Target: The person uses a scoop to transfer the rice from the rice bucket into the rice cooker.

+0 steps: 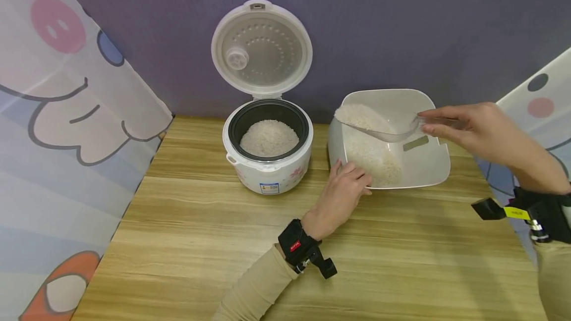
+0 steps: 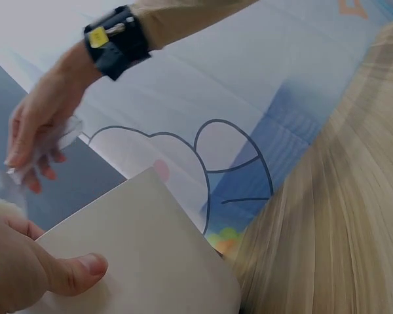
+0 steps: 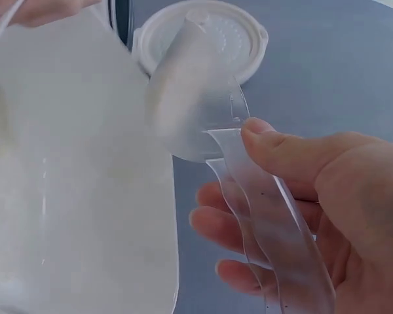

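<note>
My right hand [image 1: 486, 130] grips the handle of a clear plastic scoop [image 1: 394, 137], thumb on one side and fingers round the other in the right wrist view. White rice is heaped in the scoop, which hangs over a white rice bin [image 1: 430, 170]. More rice [image 1: 379, 162] lies inside the bin toward its left side. My left hand [image 1: 339, 194] holds the bin by its near left rim, the thumb pressed against the wall [image 2: 150, 235] in the left wrist view. Left of the bin stands a rice cooker [image 1: 250, 175] with rice [image 1: 269, 138] in its dark inner pot.
The cooker's lid [image 1: 261, 53] stands raised at the back, in front of a purple-grey wall [image 1: 401, 24]. Cartoon-printed curtains [image 1: 89, 123] border both sides of the wooden table [image 1: 187, 222]. Wrist camera mounts [image 1: 308, 249] sit on both forearms.
</note>
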Tool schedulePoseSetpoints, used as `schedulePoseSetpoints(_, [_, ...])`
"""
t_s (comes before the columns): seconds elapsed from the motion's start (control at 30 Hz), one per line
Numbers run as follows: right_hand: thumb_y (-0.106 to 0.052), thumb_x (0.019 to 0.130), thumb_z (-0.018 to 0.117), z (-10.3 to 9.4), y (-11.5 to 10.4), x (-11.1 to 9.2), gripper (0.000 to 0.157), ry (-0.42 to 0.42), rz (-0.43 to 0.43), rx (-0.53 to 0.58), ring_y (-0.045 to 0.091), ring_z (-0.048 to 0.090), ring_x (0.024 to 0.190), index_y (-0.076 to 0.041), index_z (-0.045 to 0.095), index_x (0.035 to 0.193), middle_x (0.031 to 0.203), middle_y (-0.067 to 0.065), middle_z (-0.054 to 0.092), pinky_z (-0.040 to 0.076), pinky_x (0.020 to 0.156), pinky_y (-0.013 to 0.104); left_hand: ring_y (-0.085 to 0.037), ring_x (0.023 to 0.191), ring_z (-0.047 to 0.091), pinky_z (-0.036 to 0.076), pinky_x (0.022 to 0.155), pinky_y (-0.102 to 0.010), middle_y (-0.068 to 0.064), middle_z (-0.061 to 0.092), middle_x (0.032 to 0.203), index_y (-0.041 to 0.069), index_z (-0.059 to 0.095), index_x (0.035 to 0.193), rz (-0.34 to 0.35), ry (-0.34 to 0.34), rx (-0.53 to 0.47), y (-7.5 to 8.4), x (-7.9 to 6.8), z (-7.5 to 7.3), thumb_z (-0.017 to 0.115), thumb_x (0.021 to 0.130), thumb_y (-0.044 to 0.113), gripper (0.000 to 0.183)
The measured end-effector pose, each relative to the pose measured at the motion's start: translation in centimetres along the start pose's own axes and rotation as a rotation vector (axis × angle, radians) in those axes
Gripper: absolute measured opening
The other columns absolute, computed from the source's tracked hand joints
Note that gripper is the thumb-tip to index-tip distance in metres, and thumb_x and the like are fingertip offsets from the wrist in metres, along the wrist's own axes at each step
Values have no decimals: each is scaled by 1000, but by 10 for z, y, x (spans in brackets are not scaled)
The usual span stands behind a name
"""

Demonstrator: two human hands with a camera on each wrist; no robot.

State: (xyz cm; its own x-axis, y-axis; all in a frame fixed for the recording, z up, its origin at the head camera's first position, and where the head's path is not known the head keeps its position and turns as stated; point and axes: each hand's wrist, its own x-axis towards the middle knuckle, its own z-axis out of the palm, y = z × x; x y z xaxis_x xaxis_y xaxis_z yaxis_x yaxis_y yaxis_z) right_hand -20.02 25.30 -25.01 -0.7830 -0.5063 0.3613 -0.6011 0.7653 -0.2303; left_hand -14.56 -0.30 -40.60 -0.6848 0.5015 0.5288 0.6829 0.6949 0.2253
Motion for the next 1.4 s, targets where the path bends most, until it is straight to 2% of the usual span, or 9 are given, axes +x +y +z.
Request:
schedulePoseSetpoints(0.1, [-10,89,80,-2,-11,17,26,-13,-29,7,-12,56,63,-9,79,115,93,9,79,36,53,13,-12,104,56,42,115,-53,10,71,105,19,72,99,5,2,12,0,0,-1,66,95,34,17])
schedulePoseSetpoints(0.2, [-14,93,77,-1,-22,34,24,-49,-50,15,-2,58,60,-10,79,116,97,10,79,36,53,15,-12,103,56,42,115,-54,9,71,104,19,72,99,13,3,13,0,-1,-2,67,95,34,16])
schedulePoseSetpoints(0.37, [-19,95,75,5,-38,64,24,-99,-114,-18,2,60,62,-11,79,118,100,8,79,40,54,18,-12,105,56,41,115,-54,9,72,107,19,73,102,18,-2,8,1,-1,-1,67,95,32,16])
schedulePoseSetpoints(0.47, [-24,97,73,9,-49,80,26,-125,-136,-65,6,54,58,-12,78,120,100,6,79,36,49,25,-11,108,56,41,116,-54,9,72,110,20,73,105,15,-10,18,1,-1,-1,67,95,32,16])
schedulePoseSetpoints(0.6, [-26,97,73,13,-63,97,28,-129,-176,-117,10,54,59,-13,77,121,102,5,79,32,44,28,-11,110,56,41,116,-53,10,72,112,21,73,106,13,-17,42,2,-2,0,68,95,30,15])
schedulePoseSetpoints(0.77, [-25,94,76,18,-76,109,28,-102,-234,-168,20,66,64,-11,78,119,104,8,79,32,41,29,-10,111,56,41,116,-53,11,72,110,22,74,106,15,-18,62,4,-2,0,69,94,27,14])
schedulePoseSetpoints(1.0, [-27,96,75,23,-88,118,29,-104,-232,-255,30,72,73,-11,77,120,113,10,77,36,40,35,-10,111,56,40,117,-51,11,72,112,22,74,108,4,-31,75,5,-1,1,68,94,29,16])
schedulePoseSetpoints(1.23, [-23,94,76,28,-92,122,26,-11,-316,-297,32,71,70,-9,78,116,104,11,78,42,42,42,-10,110,57,42,116,-50,12,72,112,22,74,103,3,-19,81,5,-1,2,70,93,31,15])
schedulePoseSetpoints(1.4, [-19,93,78,32,-96,125,25,72,-397,-341,36,71,72,-6,78,114,99,13,77,51,50,50,-11,110,56,42,116,-50,12,71,110,22,74,103,5,-16,82,6,-1,2,71,92,32,15])
